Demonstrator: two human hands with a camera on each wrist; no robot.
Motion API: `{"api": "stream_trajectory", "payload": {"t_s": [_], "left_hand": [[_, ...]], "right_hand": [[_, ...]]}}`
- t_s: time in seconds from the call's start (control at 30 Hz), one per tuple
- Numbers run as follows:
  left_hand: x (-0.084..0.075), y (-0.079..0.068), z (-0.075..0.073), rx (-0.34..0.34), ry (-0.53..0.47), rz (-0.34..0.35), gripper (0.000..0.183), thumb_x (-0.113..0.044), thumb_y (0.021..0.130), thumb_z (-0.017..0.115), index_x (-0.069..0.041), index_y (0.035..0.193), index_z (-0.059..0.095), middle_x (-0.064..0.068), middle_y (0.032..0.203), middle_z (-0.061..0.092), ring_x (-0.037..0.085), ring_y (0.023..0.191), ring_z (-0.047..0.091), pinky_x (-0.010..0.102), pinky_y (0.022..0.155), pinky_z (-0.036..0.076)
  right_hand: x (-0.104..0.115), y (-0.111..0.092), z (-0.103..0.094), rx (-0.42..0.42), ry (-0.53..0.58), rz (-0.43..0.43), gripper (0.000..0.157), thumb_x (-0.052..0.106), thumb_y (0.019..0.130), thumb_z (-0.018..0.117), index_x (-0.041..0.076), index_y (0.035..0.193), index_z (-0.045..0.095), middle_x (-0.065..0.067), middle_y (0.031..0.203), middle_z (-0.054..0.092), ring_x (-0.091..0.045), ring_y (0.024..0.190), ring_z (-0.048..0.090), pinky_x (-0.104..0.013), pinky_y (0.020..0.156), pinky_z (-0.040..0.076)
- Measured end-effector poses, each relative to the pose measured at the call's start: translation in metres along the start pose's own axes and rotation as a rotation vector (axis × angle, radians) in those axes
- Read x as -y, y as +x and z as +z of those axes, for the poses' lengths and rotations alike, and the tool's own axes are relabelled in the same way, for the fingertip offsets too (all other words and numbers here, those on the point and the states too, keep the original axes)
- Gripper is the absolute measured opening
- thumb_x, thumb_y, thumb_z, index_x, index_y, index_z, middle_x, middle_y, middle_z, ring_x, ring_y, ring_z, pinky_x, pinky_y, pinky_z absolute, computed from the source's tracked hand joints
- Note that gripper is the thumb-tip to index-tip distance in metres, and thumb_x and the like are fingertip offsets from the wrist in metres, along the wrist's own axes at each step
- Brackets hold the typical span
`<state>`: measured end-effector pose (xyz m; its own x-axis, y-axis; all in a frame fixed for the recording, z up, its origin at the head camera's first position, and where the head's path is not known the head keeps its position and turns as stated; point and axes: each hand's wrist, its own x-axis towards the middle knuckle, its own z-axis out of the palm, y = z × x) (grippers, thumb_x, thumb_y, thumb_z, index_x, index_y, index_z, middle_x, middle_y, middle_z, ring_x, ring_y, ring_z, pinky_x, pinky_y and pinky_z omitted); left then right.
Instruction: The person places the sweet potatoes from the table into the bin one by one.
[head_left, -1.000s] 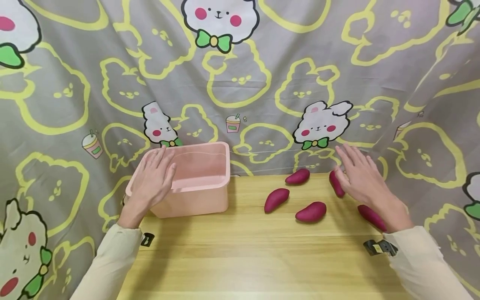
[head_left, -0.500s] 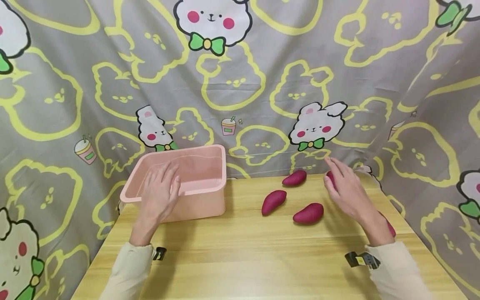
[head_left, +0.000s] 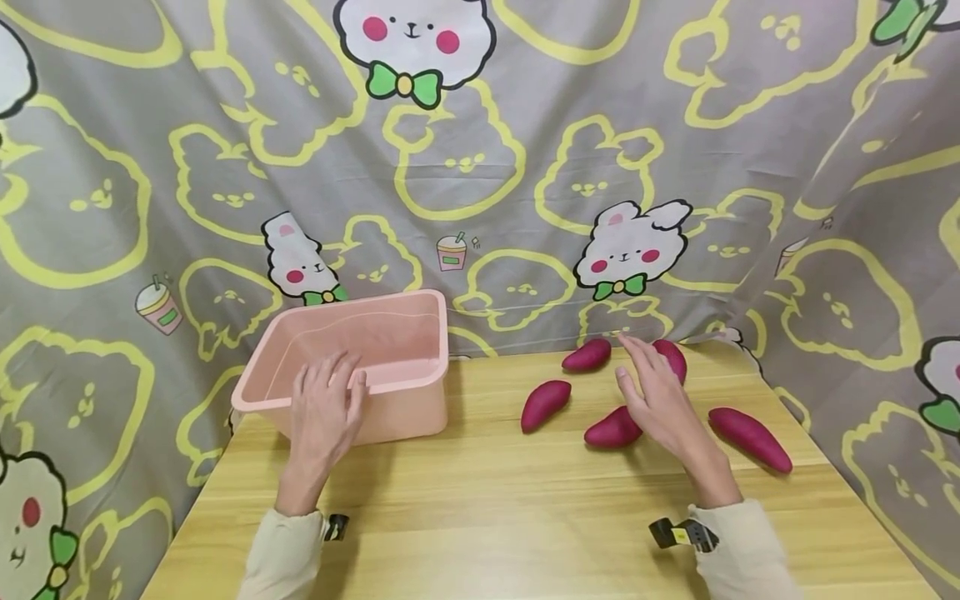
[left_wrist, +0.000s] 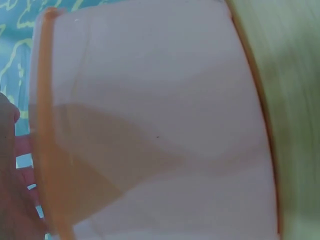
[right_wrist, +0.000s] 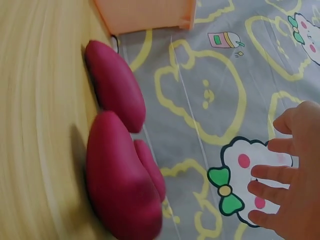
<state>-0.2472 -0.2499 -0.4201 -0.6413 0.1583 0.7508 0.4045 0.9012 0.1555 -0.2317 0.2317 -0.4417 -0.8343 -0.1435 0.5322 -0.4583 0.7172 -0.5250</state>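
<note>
My left hand [head_left: 324,412] is at the front rim of a pink plastic bin [head_left: 405,408], its fingers reaching over the opening. Whether it touches the rim I cannot tell. In the left wrist view the bin's wall [left_wrist: 165,115] fills most of the picture. My right hand [head_left: 663,408], fingers extended, hovers over several purple sweet potatoes and holds nothing. One sweet potato [head_left: 611,429] is partly hidden under it, another [head_left: 671,360] lies just behind. The others are a left one [head_left: 546,406], a back one [head_left: 587,356] and a right one [head_left: 750,439].
Everything stands on a wood-grain table [head_left: 480,525]. A grey curtain [head_left: 495,183] with yellow outlines and cartoon rabbits hangs behind and along both sides. A small black device [head_left: 682,534] is worn on the right wrist.
My right hand has moved left across the sweet potatoes, uncovering the right one. My left hand has come back and slightly right to the bin's front rim. The view has shifted a little.
</note>
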Motion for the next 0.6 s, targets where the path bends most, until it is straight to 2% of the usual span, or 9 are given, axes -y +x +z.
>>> {"api": "stream_trajectory", "payload": {"t_s": [0.3, 0.6], "left_hand": [[-0.001, -0.007, 0.013, -0.099, 0.02, 0.017, 0.037, -0.024, 0.102, 0.047, 0.0, 0.119, 0.069, 0.021, 0.122, 0.066, 0.044, 0.116, 0.056, 0.063, 0.103, 0.031], [-0.005, -0.018, 0.019, -0.098, 0.077, -0.027, 0.035, -0.027, 0.105, 0.041, -0.002, 0.104, 0.066, 0.022, 0.107, 0.061, 0.046, 0.104, 0.052, 0.064, 0.102, 0.028]], "right_hand": [[0.004, 0.002, 0.018, -0.027, 0.062, -0.009, 0.052, 0.017, 0.106, 0.05, 0.01, 0.156, 0.04, -0.018, 0.154, 0.043, -0.04, 0.144, 0.036, -0.063, 0.114, 0.026], [0.009, 0.005, 0.033, -0.01, 0.072, 0.006, 0.05, 0.023, 0.108, 0.047, 0.013, 0.157, 0.04, -0.017, 0.155, 0.042, -0.041, 0.144, 0.036, -0.064, 0.112, 0.028]]}}
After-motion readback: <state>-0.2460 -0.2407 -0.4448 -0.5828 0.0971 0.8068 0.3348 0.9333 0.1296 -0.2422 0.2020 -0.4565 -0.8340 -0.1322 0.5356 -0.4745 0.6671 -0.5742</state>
